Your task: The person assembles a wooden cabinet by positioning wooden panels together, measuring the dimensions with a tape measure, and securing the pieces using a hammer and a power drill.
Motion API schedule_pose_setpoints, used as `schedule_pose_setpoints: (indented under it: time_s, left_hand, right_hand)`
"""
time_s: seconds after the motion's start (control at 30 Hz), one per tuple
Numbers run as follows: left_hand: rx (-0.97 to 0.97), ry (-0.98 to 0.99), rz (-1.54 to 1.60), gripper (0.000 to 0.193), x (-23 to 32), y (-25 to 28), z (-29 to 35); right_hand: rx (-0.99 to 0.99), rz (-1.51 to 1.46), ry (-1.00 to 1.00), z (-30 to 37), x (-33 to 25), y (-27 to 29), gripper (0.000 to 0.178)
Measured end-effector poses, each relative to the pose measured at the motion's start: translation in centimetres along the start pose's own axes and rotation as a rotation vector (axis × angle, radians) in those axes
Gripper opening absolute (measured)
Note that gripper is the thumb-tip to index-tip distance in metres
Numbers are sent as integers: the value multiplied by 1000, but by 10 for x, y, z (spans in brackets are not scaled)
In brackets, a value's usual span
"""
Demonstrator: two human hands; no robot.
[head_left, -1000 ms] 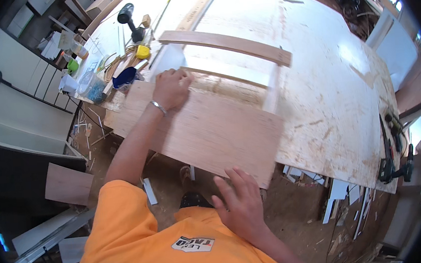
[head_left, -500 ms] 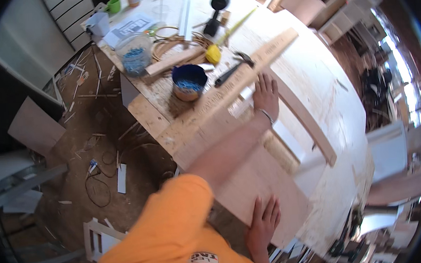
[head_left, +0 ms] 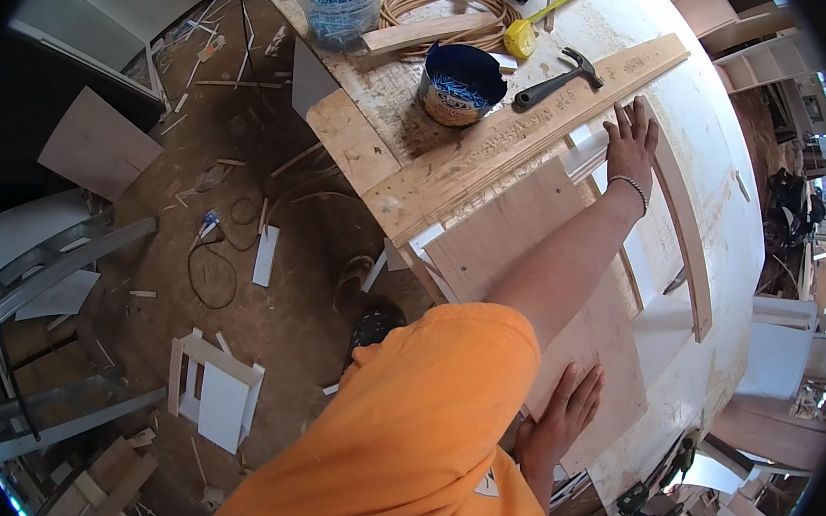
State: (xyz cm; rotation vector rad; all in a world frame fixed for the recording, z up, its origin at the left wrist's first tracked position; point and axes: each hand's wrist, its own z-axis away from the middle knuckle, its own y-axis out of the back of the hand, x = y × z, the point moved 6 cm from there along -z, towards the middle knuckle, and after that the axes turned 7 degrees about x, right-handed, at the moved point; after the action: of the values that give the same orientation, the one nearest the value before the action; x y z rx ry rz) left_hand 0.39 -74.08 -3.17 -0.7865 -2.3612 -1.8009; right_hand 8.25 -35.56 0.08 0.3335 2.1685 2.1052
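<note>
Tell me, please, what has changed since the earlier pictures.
The panel and white frame have shifted right, exposing more of the long plank and hammer. The left hand has moved from the panel's far edge to the frame beside the strip; the right hand has settled on the panel's near edge. The yellow tape measure and blue tub stayed put.

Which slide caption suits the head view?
Left hand at a wooden strip, right hand on a brown panel, hammer nearby.

The left hand [head_left: 632, 145] has moved its fingers [head_left: 638, 115] from the plywood panel [head_left: 504, 225] toward the wooden rail [head_left: 684, 224].
</note>
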Motion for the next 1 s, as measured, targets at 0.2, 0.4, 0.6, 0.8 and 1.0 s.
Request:
schedule_pose_setpoints:
  time_s: [0.2, 0.4, 0.6, 0.8, 1.0]
  left_hand:
    - [10, -21, -43, 59, 26, -32, -14]
    - [-46, -106, -166, 94, 9, -7, -5]
    - [152, -751, -118, 87, 81, -7, 6]
    - [73, -667, -184, 66, 61, -54, -38]
    - [65, -769, -193, 64, 63, -57, -56]
  right_hand:
    - [26, -29, -29, 0, 10, 2, 86]
    - [68, -190, -27, 0, 24, 5, 91]
    - [189, -336, -50, 8, 41, 6, 68]
    - [264, -363, -59, 7, 39, 2, 59]
    - [323, -365, -52, 3, 48, 7, 58]
